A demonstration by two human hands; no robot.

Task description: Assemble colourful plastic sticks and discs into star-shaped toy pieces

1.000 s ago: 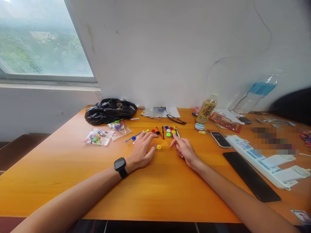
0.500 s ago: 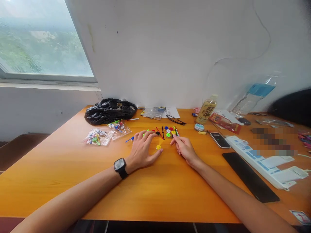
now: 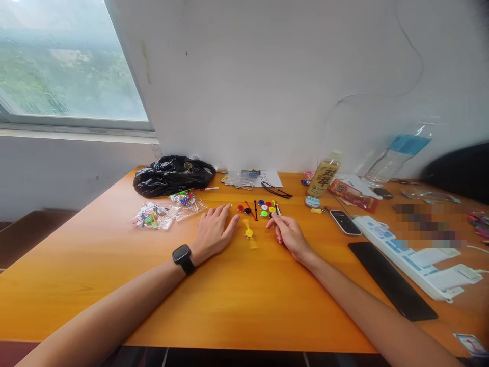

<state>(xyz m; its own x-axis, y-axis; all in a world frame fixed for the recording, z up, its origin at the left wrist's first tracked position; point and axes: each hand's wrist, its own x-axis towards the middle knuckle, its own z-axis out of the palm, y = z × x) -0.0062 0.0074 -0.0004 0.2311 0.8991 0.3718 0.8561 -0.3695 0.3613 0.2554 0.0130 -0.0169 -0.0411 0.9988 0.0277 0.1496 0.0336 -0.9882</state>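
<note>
A yellow spinner [image 3: 249,233] stands on the table between my hands, its pointer smeared by motion. To its left, my left hand [image 3: 214,230] lies flat with fingers stretched and apart, holding nothing and not touching the spinner. On the other side, my right hand [image 3: 289,233] rests on the table, fingers curled and thumb against them; what they hold, if anything, is hidden. Beyond the hands lie a red disc [image 3: 240,208], a black arrow [image 3: 255,210], a blue disc [image 3: 261,202], a bright green disc [image 3: 264,214] and several other discs and pointers.
Clear bags of coloured parts [image 3: 153,216] and a black plastic bag [image 3: 171,176] sit at the back left. On the right are a drink bottle [image 3: 324,176], a phone [image 3: 345,223], a white power strip [image 3: 405,255] and a long black flat object [image 3: 389,280].
My left hand has drawn back to the left from the yellow spinner and flattened on the table. The spinner's pointer has turned and is blurred. My right hand has barely moved.
</note>
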